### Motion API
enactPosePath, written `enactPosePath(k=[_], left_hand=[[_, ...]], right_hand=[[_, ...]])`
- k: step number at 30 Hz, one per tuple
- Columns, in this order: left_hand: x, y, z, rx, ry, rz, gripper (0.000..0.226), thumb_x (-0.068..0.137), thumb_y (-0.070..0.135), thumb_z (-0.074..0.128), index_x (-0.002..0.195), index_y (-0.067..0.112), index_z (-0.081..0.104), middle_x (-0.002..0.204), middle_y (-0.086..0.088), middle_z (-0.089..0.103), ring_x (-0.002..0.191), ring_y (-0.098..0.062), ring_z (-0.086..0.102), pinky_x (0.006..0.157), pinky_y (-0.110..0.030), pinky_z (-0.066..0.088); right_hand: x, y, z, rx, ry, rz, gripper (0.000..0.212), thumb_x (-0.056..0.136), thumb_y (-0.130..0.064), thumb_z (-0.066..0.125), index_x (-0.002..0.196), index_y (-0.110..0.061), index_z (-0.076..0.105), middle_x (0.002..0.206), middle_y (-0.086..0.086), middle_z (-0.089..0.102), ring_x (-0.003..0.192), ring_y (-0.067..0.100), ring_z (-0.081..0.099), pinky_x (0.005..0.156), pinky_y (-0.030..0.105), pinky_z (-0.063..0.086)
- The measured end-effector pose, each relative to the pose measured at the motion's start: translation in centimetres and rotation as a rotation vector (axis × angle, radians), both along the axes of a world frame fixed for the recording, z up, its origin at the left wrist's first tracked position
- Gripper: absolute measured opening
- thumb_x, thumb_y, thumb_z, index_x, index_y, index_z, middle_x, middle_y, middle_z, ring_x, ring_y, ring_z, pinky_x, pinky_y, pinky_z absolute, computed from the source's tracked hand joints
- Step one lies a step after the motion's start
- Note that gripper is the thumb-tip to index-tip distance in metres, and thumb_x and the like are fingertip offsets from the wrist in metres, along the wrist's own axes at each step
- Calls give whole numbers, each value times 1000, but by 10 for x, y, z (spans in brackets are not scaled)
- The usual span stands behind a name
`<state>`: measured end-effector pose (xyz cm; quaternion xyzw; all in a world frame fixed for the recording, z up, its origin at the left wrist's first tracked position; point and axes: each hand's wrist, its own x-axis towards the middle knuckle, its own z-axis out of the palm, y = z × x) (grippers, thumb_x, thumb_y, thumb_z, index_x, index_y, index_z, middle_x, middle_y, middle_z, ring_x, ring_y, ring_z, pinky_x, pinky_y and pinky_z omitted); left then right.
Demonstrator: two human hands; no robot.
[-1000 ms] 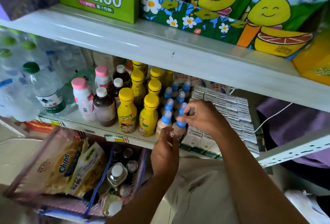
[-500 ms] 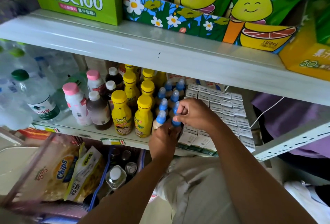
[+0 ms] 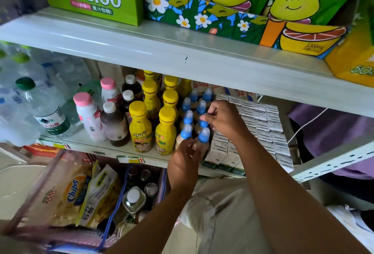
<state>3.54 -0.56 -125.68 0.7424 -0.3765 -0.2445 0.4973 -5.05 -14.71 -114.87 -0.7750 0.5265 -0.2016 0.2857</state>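
Hands at the blue-capped rows on the middle shelf (image 3: 129, 149). Compared with 0.5 s ago, I note 1 change: the right hand (image 3: 224, 121) has shifted toward 12 o'clock, so the cap of the front bottle (image 3: 204, 134), covered then, now shows. The left hand (image 3: 183, 161) enters from 6 o'clock with a straight wrist, its fingers curled round the front bottle's lower body and gripping it. The right forearm enters from 5 o'clock; the fingers are bunched, their tips pinching the cap of the second bottle (image 3: 203, 124), just at 12 o'clock of the front one. The front bottle stands upright at the shelf edge, with yellow bottles (image 3: 165, 130) at its 9 o'clock and small cartons (image 3: 261, 124) at its 3 o'clock.
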Motion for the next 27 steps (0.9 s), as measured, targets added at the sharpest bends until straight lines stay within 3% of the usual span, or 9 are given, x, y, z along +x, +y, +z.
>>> enactPosePath(k=[4,6,8,12,16,19,22,24,27], left_hand=[[13,6,-1,20,27,-22,23,88,55,68,95,35,60,77,10,72,64,-17,70,61,-44,56],[25,12,4,33,91,-102,25,87,53,74,96,34,59,79,10,72,63,-17,70,62,-45,57],[41,23,11,72,126,-254,27,85,45,80,99,34,60,82,9,72,64,-15,71,63,-40,58],[86,55,28,188,155,-635,29,84,22,84,99,36,63,86,-2,72,65,-15,65,61,-28,51],[114,79,58,227,227,-746,36,73,42,79,105,38,65,91,-8,74,81,-32,70,72,-40,57],[124,89,78,194,298,-735,40,75,35,81,110,25,65,95,-11,75,84,-34,72,71,-35,58],[130,88,89,156,330,-648,32,88,5,78,115,15,64,95,-9,75,83,-39,70,62,-24,54],[131,76,93,115,235,-616,33,88,11,78,116,20,64,100,0,73,85,-30,71,68,-31,58],[132,50,102,20,149,-617,36,85,28,83,115,26,63,106,5,70,84,-14,70,71,-37,58]], right_hand=[[2,-2,-2,20,31,-12,26,85,-15,84,79,-7,60,75,15,69,62,27,72,63,44,59],[0,0,-2,40,35,-14,24,87,-16,82,82,-7,60,76,12,71,56,17,70,58,36,58],[-1,1,-1,46,44,-11,22,86,-21,83,85,-9,65,76,9,72,55,12,68,57,29,54],[3,2,7,-77,19,40,22,80,-26,88,94,-13,77,83,-2,71,72,14,66,62,15,44],[19,0,12,-116,-72,144,23,83,-20,86,102,-9,80,92,0,77,78,6,63,67,3,39],[32,-2,10,-71,13,190,24,82,-24,87,100,-9,80,89,0,77,77,4,64,65,6,40],[41,-4,5,-52,56,141,22,77,-29,90,85,-14,75,72,-9,66,69,7,61,66,26,46],[41,-5,1,-68,74,111,25,76,-31,90,77,-19,69,67,-12,62,66,11,61,66,32,47],[42,-6,-2,-46,65,101,29,78,-29,89,75,-10,67,70,3,67,67,22,64,63,34,46]])
